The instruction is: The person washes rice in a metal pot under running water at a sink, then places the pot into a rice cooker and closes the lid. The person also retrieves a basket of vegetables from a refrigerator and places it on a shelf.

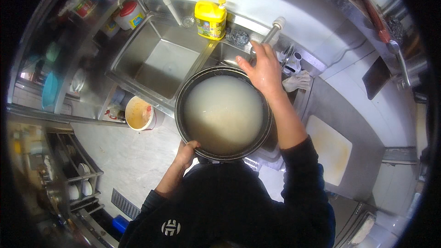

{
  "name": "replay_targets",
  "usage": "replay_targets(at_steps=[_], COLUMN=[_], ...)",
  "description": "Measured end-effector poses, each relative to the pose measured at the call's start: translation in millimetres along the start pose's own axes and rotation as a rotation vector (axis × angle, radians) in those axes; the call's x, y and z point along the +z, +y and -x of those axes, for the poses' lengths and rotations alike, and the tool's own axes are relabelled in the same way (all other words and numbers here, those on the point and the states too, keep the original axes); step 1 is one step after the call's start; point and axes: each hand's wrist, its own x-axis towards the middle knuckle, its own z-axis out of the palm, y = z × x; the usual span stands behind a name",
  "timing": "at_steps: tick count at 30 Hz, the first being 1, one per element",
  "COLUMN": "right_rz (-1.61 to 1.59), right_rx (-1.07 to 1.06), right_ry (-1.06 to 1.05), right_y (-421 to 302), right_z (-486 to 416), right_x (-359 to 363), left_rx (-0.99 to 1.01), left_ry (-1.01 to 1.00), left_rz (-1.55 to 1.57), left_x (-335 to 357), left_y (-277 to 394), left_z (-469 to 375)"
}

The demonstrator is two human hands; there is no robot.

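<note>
A large round dark pot (pixel 224 113) with cloudy whitish liquid in it is held close to my body, at the front edge of a steel double sink (pixel 165 58). My left hand (pixel 186 153) grips the pot's near left rim, thumb over the edge. Raised above the pot's far right rim, my right hand (pixel 263 70) has its fingers spread and holds nothing; it is near the faucet (pixel 272 31). Whatever lies at the bottom of the pot is hidden by the cloudy liquid.
Behind the sink stand a yellow pump jug (pixel 211 20) and a steel-wool scrubber (pixel 237 37). A whitish glove or cloth (pixel 297 81) lies right of the sink, with a white cutting board (pixel 329 150) beyond. A white bucket (pixel 139 113) stands at left, near shelves.
</note>
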Motion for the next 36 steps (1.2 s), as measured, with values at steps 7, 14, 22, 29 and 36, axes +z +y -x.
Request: replay_targets(at_steps=[7,14,22,29,36], right_rz=[-0.301,-0.504,-0.550,-0.486,-0.487], right_rx=[-0.047,0.025,-0.001,-0.036,-0.055], right_ry=[-0.175,-0.396,-0.365,-0.263,-0.166], right_y=[20,36,36,34,37], right_z=[-8,-15,-15,-14,-14], right_x=[-13,-22,-21,-16,-5], left_rx=[0.012,-0.012,-0.014,0.000,0.031], left_ry=[-0.010,-0.043,-0.024,-0.008,-0.014], left_rz=[0.045,0.023,0.022,0.012,0.006], left_x=[-3,-3,-5,-4,-6], left_y=[-4,-2,-3,-4,-7], left_z=[-2,-1,-2,-1,-4])
